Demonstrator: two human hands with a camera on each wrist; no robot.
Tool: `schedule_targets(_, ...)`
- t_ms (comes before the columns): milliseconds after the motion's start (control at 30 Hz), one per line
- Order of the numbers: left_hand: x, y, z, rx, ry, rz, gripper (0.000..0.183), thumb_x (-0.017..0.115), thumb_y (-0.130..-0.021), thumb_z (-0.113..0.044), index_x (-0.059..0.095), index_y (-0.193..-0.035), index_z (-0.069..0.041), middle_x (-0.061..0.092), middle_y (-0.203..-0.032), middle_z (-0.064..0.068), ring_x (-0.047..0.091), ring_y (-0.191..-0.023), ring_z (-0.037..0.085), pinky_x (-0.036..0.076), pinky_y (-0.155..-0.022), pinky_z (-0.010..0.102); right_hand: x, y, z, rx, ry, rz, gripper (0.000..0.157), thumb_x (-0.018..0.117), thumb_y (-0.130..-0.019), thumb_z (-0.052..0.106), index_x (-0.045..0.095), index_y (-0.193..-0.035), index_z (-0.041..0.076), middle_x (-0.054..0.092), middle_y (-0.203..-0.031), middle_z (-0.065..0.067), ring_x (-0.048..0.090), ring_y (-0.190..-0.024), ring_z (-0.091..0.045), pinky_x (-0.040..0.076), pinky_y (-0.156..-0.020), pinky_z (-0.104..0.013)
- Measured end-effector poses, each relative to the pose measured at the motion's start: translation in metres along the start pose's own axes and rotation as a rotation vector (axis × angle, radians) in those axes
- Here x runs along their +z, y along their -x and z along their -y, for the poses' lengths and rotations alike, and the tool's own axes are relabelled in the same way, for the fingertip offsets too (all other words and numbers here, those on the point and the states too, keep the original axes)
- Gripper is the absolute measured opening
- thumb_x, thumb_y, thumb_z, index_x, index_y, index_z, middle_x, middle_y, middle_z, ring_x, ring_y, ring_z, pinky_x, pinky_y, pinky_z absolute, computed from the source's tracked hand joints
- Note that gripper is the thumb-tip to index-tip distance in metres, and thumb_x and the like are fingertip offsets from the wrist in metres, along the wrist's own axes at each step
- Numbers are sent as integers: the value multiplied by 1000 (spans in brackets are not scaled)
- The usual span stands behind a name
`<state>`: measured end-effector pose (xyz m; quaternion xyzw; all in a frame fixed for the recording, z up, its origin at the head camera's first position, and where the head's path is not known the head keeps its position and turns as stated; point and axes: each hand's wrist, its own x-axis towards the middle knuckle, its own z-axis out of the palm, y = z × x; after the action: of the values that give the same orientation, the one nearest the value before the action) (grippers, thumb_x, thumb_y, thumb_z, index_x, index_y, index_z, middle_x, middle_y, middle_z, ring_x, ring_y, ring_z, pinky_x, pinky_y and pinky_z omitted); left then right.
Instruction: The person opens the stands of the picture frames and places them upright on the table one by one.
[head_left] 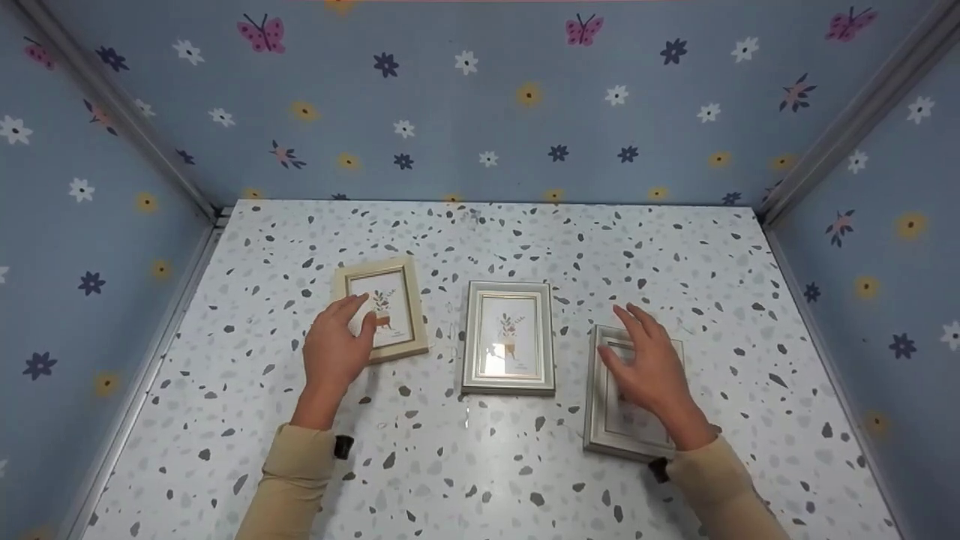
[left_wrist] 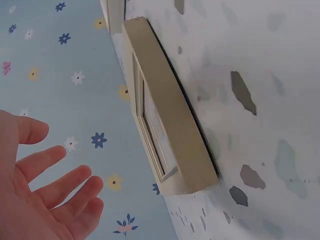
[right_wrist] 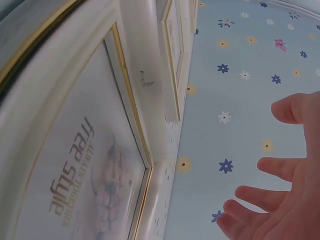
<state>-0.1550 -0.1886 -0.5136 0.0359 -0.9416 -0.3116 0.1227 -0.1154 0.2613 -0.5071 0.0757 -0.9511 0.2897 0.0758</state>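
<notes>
A speckled terrazzo-patterned tabletop (head_left: 480, 465) sits inside blue walls printed with flowers and butterflies. Three rectangular picture frames lie flat in a row. The left hand (head_left: 335, 346), fingers spread and relaxed, hovers at the cream frame (head_left: 382, 308) on the left. The right hand (head_left: 651, 367), likewise open, hovers over the whitewashed, gold-trimmed frame (head_left: 626, 394) on the right, whose print reads "free style". Between them lies a silver-grey frame (head_left: 509, 337).

Beige frame (head_left: 382, 309), white frame (head_left: 628, 394): prob. flat.
</notes>
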Motion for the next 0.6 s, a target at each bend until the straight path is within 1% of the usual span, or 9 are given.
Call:
schedule_targets(100,-3,-3,3,-55,80,-2,36,61,-99,-27,67,-130,-11,61,-134,14,56,-123,35,44,-99,53,-1,0,-2,10,-26,-11,65,67,-94,35,45,-149,8,39,-152,-19,37,-137,-41,32,-106,-61)
schedule_targets(200,-5,-6,7,-90,124,13,36,60,-99,-27,66,-131,-11,61,-133,15,58,-119,35,47,-93,54,0,1,-3,19,-38,-12,65,67,-95,35,44,-149,7,39,-151,-19,37,-137,-41,32,-106,-61)
schedule_targets(300,-6,-9,12,-141,152,38,38,59,-100,-28,65,-134,-12,61,-133,15,59,-117,34,48,-89,52,-1,1,-3,35,-49,0,65,66,-95,35,43,-150,8,39,-152,-19,36,-138,-40,32,-107,-61)
schedule_targets(400,-6,-11,20,-188,153,57,39,60,-99,-27,63,-135,-12,61,-133,14,59,-117,32,48,-88,51,-2,0,-3,52,-66,14,64,66,-96,33,43,-150,9,38,-152,-18,36,-139,-39,31,-108,-60)
schedule_targets(433,-7,-12,22,-195,148,63,39,60,-99,-27,63,-136,-12,60,-134,14,59,-118,32,48,-89,51,-2,0,-2,58,-72,17,64,66,-96,33,43,-150,9,38,-153,-18,36,-139,-39,31,-109,-60)
schedule_targets(600,-12,-19,31,-200,124,88,42,60,-99,-24,60,-137,-8,60,-133,16,59,-117,34,48,-91,51,-4,-1,0,80,-81,29,64,66,-96,32,42,-151,10,38,-153,-16,36,-139,-37,29,-110,-58)
